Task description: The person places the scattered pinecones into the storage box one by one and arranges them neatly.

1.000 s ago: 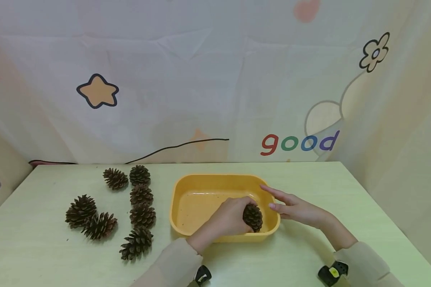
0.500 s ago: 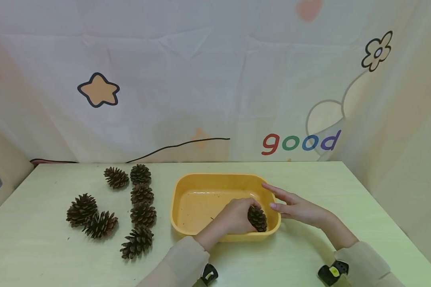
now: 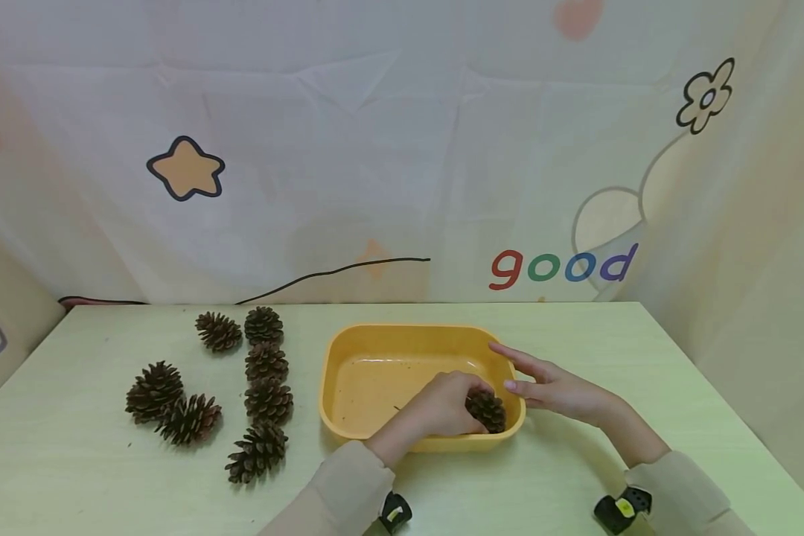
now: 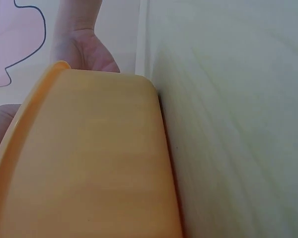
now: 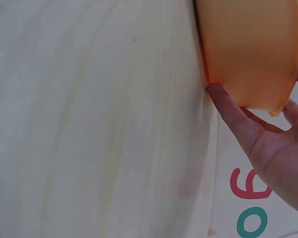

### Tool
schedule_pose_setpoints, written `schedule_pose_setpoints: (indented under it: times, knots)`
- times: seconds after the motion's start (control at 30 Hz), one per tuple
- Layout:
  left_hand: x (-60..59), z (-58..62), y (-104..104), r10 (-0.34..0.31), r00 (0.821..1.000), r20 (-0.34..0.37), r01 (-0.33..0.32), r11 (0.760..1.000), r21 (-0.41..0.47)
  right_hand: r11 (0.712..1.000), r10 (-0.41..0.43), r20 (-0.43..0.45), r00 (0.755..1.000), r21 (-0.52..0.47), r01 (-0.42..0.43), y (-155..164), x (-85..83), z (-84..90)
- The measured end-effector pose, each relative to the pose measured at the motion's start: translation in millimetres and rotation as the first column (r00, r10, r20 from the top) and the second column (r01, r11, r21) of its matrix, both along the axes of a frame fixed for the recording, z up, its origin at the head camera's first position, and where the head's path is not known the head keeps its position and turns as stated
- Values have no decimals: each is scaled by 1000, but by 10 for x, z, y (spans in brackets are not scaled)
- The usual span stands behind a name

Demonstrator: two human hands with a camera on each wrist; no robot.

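A brown pine cone (image 3: 487,411) sits low in the near right corner of the yellow tub (image 3: 348,350), just inside its front wall, and the person's left hand (image 3: 442,408) is curled round it, fingers wrapped over its top and left side so that only the right half of the cone shows. The right hand (image 3: 549,387) rests against the outside of the tub's right end with its fingers straight and relaxed, fingertips touching the rim and wall; from the right wrist view the thumb (image 5: 233,116) lies along the tub's orange outer wall (image 5: 248,49) where it meets the table (image 5: 99,124). The left wrist view is filled by the tub's outer wall (image 4: 89,163), with the other hand's palm (image 4: 84,52) showing past its far corner. Both forearms wear pale beige sleeves, each with a small black device at the wrist. To the left of the tub, well apart from it, seven more pine cones lie on the pale green table (image 3: 576,484): a column of four (image 3: 266,387) running from back to front, one more (image 3: 218,331) just left of the column's back end, and a touching pair (image 3: 170,406) further left. Behind the table hangs a light curtain printed with an orange star (image 3: 186,169), a flower outline (image 3: 705,95) and the word "good" (image 3: 563,266) in coloured letters.
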State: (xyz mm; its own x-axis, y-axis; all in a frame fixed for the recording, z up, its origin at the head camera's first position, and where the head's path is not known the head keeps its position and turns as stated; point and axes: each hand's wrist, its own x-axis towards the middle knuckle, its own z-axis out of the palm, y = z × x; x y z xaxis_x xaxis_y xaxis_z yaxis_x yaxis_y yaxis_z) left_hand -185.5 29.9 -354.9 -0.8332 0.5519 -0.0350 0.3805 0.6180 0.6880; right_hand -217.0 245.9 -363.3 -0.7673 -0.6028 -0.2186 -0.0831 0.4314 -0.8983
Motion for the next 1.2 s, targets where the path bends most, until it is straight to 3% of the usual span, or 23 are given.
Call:
schedule_pose_setpoints:
  times: [0.37, 0.77, 1.2]
  knots:
    - [18, 21, 36, 6, 999, 33, -4, 997, -74, 1000, 6, -11, 1000, 5, -6, -6, 19, 13]
    - [37, 31, 30, 21, 999, 46, -18, 997, -72, 1000, -5, -14, 1000, 20, 6, 6, 7, 4]
    - [64, 112, -263, 69, 996, 59, -72, 996, 57, 999, -17, -16, 1000, 33, 17, -22, 15, 18]
